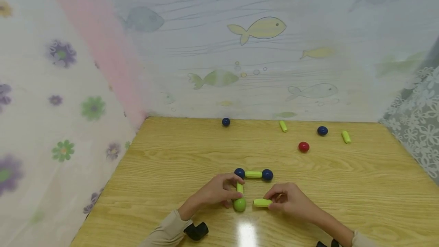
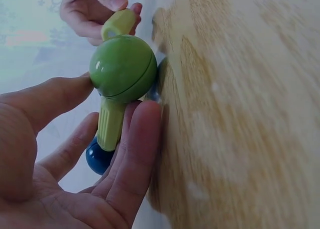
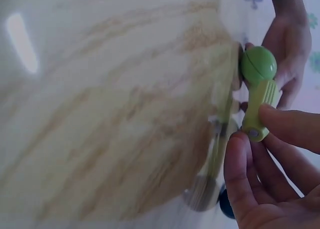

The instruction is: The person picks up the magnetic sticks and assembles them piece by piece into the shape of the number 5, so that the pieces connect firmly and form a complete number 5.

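A joined toy piece lies on the wooden table: a dark blue ball (image 1: pixel 267 175), a yellow-green rod (image 1: pixel 253 174), a second blue ball (image 1: pixel 239 172), a rod running toward the person (image 1: pixel 239 188) and a green ball (image 1: pixel 239 204) at its near end. My left hand (image 1: pixel 217 190) holds this near rod between thumb and fingers, close beside the green ball (image 2: pixel 122 68). My right hand (image 1: pixel 292 203) pinches a loose yellow-green rod (image 1: pixel 261 203) by its right end. In the head view, a small gap parts that rod from the green ball. A grey disc shows in the rod's end (image 3: pixel 255 133).
Farther back lie a blue ball (image 1: pixel 226 122), a rod (image 1: pixel 283 126), another blue ball (image 1: pixel 322 130), another rod (image 1: pixel 346 137) and a red ball (image 1: pixel 303 147). A fish-patterned curtain (image 1: pixel 205 56) hangs behind the table (image 1: pixel 164 155), with a flowered one (image 1: pixel 68 125) on the left.
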`<move>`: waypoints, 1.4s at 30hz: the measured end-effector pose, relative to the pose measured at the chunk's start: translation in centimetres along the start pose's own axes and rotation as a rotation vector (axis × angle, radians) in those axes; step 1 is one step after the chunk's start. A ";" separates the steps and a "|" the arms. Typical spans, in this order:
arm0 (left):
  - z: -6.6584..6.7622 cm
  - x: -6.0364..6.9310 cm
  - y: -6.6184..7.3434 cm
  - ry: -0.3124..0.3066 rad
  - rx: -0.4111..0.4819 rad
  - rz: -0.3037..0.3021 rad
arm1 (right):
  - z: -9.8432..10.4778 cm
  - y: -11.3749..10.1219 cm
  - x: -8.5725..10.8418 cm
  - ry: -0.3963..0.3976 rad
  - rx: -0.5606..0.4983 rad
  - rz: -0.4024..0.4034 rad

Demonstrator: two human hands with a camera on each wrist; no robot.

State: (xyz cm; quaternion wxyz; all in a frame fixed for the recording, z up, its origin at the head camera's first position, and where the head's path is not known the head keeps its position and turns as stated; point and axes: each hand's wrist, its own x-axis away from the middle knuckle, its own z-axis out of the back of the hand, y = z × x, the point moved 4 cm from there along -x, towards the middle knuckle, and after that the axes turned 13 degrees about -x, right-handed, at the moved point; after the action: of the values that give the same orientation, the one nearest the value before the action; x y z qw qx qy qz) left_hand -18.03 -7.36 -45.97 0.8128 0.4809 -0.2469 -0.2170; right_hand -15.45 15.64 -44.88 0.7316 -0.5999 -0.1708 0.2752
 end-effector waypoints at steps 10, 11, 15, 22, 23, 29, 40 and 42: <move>-0.1 -0.2 0.2 0.011 0.010 0.024 | -1.3 -0.1 -0.3 0.006 0.043 0.023; -0.1 -0.3 0.1 0.015 0.013 0.024 | -1.4 -0.1 -0.4 0.009 0.052 0.017; -0.2 -0.4 0.0 0.032 0.020 0.027 | -1.6 -0.3 -0.6 0.014 0.088 -0.007; -0.3 -0.3 0.1 0.061 0.010 0.034 | -1.8 -0.5 -0.8 0.007 0.142 0.015; -0.4 -0.3 0.0 0.065 0.009 0.033 | -1.8 -0.5 -0.8 0.007 0.146 0.020; -0.4 -0.4 0.1 0.082 -0.004 0.037 | -1.8 -0.6 -1.1 0.003 0.162 0.053; -0.4 -0.3 0.1 0.081 0.020 0.043 | -1.9 -0.5 -1.1 0.000 0.164 0.053; -0.4 -0.2 0.1 0.080 0.027 0.047 | -2.0 -0.5 -1.1 -0.001 0.165 0.055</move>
State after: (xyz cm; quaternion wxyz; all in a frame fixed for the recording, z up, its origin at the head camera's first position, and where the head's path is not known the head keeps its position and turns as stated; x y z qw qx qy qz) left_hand -17.99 -6.90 -46.05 0.8203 0.4941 -0.2286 -0.1752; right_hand -15.10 13.38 -44.78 0.7705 -0.5420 -0.1311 0.3087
